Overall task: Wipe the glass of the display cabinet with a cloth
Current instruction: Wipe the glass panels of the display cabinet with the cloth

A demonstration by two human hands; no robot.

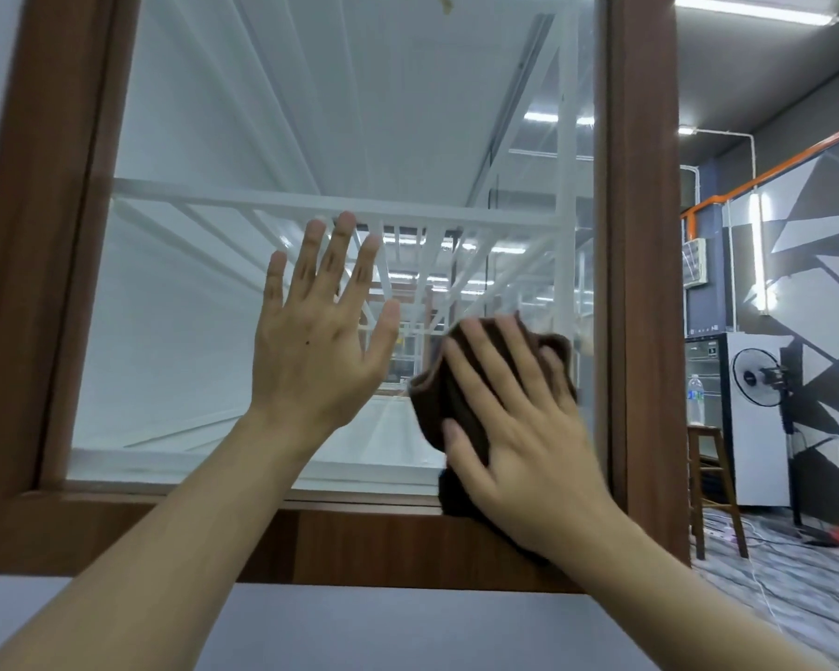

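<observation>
One brown cloth point(449, 404) lies pressed flat against the glass point(204, 302) of the cabinet, low in the pane's right corner, with its lower end reaching down past the bottom rail of the brown wooden frame point(642, 263). The right hand point(519, 428) lies spread over the cloth, fingers apart and flat, pinning it to the glass rather than gripping it; the thumb crosses the cloth's lower part. The left hand point(318, 341) holds nothing: its palm faces the same pane, all five fingers spread and pointing up, just left of the cloth and not touching it. Whether the palm actually touches the glass cannot be told. Through the pane show white bars and reflected strip lights. To the right of the frame, well apart from the hands, stand one white fridge point(751, 418) with one black fan point(759, 375) in front of it, one plastic bottle point(695, 399), and one wooden stool point(713, 481) on a marbled floor.
</observation>
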